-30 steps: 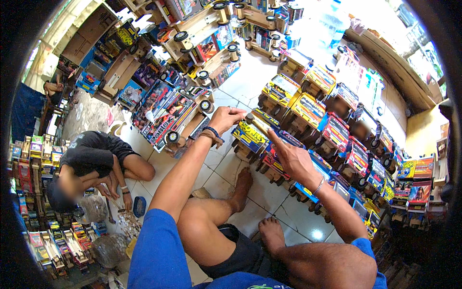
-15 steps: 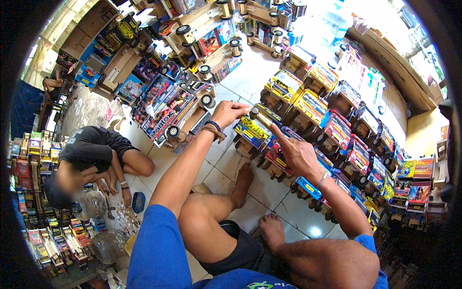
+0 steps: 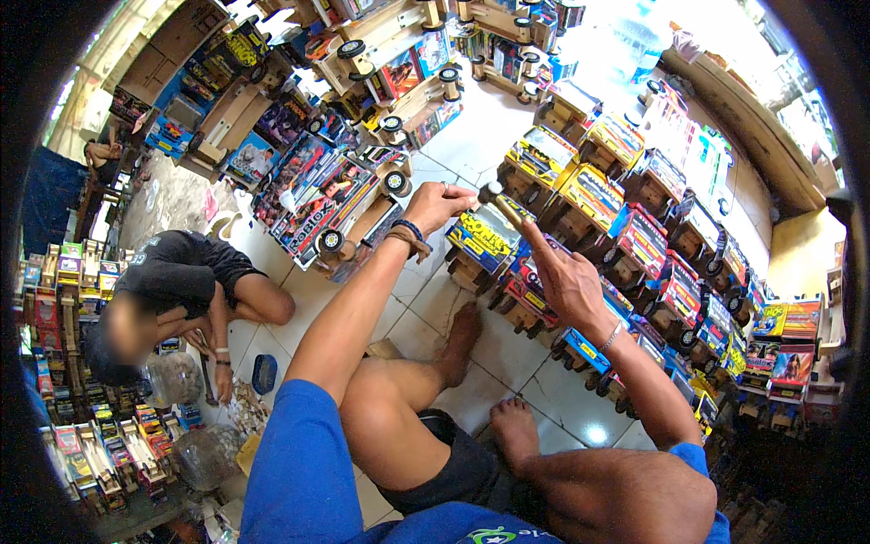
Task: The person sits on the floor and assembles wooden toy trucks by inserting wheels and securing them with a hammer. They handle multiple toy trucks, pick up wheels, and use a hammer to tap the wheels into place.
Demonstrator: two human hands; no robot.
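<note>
The fingers of the left hand [image 3: 439, 205] are pinching together around something too small to make out, just at nine o'clock of the dark round head of the wooden-handled hammer [image 3: 497, 200], while the right hand [image 3: 564, 279] is wrapping its fingers around that hammer's pale handle and pointing the forefinger up along it. Both are hovering over the yellow-and-blue painted wooden toy truck [image 3: 484, 239], which is sitting on the floor at twelve o'clock of the person's bare left foot [image 3: 460, 337]. Judging from this, a blow landing off line is likely going to catch the pinching fingertips, since they are sitting so close to the hammer head; a glancing strike could also be chipping the truck's painted roof or knocking the small piece out of the pinch and into the crowded rows. The truck is standing on wheels, so it may be rolling under a tap. The glossy white tiled floor [image 3: 471, 145] is reflecting light and looking slippery. Long rows of brightly painted wooden toy trucks [image 3: 671, 272] are running from one to four o'clock, larger flatbed toy lorries [image 3: 335, 199] are lying at eleven o'clock, and a second person in a black shirt [image 3: 177, 272] is crouching at nine o'clock beside stacked small toys.
</note>
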